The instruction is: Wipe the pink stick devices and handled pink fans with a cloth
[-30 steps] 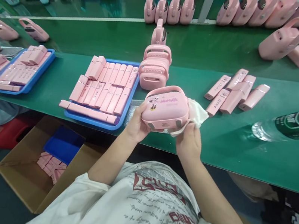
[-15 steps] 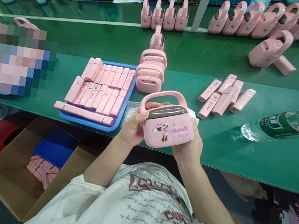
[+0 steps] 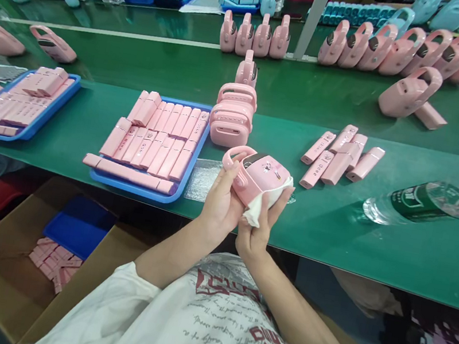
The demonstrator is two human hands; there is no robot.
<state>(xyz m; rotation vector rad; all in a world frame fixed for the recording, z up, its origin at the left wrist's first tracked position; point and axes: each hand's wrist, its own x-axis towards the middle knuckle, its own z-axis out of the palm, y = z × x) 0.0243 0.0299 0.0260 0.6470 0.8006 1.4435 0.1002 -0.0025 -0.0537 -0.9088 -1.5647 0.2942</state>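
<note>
Blue tray point(image 3: 139, 190), left: pink bars point(image 3: 160, 138) in rows, lettering too small to read. Left hand point(image 3: 219, 202): fingers closed round pink case point(image 3: 260, 176), held over the near edge of the table point(image 3: 333, 235), centre. The case's print is blurred. Right hand point(image 3: 256, 228): fingers press white cloth point(image 3: 267, 202) against case, its underside hidden. Right: bottle point(image 3: 420, 201) lying down, green label illegible.

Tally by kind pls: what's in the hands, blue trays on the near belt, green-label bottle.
pink handled case, in left hand: 1
white cloth, in right hand: 1
blue trays: 2
green-label bottle: 1
Total: 5
</note>
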